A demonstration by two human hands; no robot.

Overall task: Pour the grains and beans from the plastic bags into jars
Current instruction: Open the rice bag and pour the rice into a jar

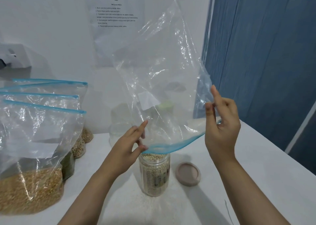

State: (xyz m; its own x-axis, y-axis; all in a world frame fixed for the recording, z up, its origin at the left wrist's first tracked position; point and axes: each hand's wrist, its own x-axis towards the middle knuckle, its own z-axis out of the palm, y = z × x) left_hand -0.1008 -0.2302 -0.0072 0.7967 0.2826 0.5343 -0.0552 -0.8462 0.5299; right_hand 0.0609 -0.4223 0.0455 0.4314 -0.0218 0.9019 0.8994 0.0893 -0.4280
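Both hands hold one clear, crinkled plastic bag (160, 81) upside down above a jar (154, 173). The left hand (127, 147) pinches the bag's blue zip edge (172, 147) between thumb and fingers just over the jar's mouth, and the right hand (222, 122) pinches the same edge higher up and to the right, its forefinger raised. Between the two hands the zip edge sags in a curve, its low point almost touching the jar's rim. The bag looks empty, thin and glossy, with a white label patch on its side.

The jar stands upright near the middle of the white bench (256, 156), a clear glass cylinder filled to the brim with small pale grains. Just to its right a round, dull brownish lid (188, 173) lies flat on the bench, apart from the jar.

Along the left edge of the bench stand several more zip bags (39, 139) with blue strips; the nearest holds golden grains, and those behind it hold green and tan beans. A printed sheet (116, 12) hangs on the wall beyond the far edge.
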